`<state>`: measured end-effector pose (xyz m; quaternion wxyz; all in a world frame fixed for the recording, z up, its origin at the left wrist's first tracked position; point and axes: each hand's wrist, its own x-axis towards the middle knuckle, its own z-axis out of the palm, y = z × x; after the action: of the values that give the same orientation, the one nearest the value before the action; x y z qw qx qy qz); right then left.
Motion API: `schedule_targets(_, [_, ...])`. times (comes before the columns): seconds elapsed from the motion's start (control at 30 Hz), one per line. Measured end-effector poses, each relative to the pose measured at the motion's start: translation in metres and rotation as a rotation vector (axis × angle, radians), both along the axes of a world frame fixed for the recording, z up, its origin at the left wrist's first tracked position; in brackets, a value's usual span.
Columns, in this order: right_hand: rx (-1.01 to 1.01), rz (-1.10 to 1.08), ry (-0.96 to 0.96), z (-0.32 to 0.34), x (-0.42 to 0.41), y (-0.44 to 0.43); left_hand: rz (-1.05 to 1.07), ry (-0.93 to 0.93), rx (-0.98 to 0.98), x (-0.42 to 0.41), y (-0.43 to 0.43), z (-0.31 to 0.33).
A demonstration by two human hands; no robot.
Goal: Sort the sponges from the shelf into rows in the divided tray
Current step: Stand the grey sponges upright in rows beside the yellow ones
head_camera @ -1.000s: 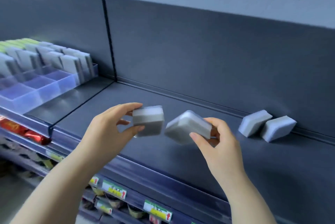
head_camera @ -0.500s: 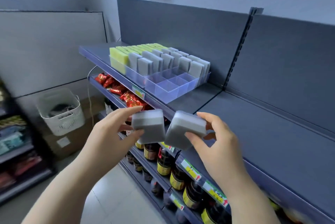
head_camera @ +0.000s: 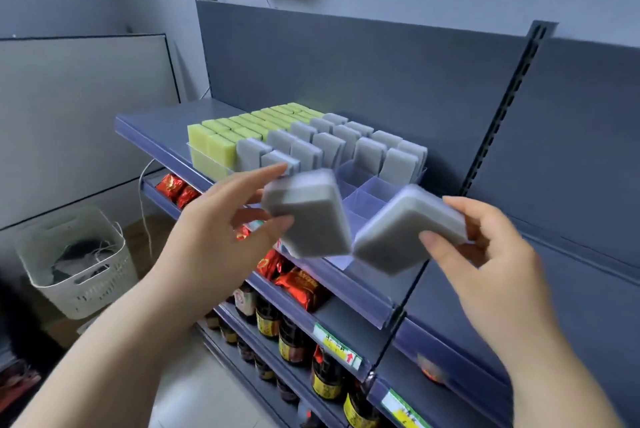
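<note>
My left hand (head_camera: 221, 237) grips a grey sponge (head_camera: 308, 216) between thumb and fingers. A second grey sponge (head_camera: 405, 233), tilted, is held in my right hand (head_camera: 491, 254). Both sponges hang just in front of the clear divided tray (head_camera: 363, 192) on the top shelf. Inside the tray stand rows of yellow-green sponges (head_camera: 221, 147) on the left and grey sponges (head_camera: 332, 143) in the middle and right. Its nearest compartments are empty and partly hidden behind the held sponges.
The dark shelf (head_camera: 162, 126) carries the tray; its right section (head_camera: 571, 289) lies bare. Lower shelves hold red packets (head_camera: 298, 285) and dark bottles (head_camera: 325, 379). A white basket (head_camera: 76, 261) stands on the floor at left.
The view has swung left from the bare shelf section to the tray. Both hands, each still holding a grey sponge, have come up close to the tray's front.
</note>
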<state>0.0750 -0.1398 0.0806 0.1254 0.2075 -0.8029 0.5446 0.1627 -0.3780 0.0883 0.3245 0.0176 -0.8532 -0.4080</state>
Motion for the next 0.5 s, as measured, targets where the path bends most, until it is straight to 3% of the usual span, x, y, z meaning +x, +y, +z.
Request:
schedule_targets(0.2, [-0.074, -0.094, 0.052, 0.027, -0.072, -0.027, -0.119, 0.077, -0.018, -0.080, -0.040, 0.034])
schedule_targets(0.5, [-0.021, -0.209, 0.036, 0.026, -0.134, -0.064, -0.287, -0.110, -0.104, -0.170, -0.084, 0.062])
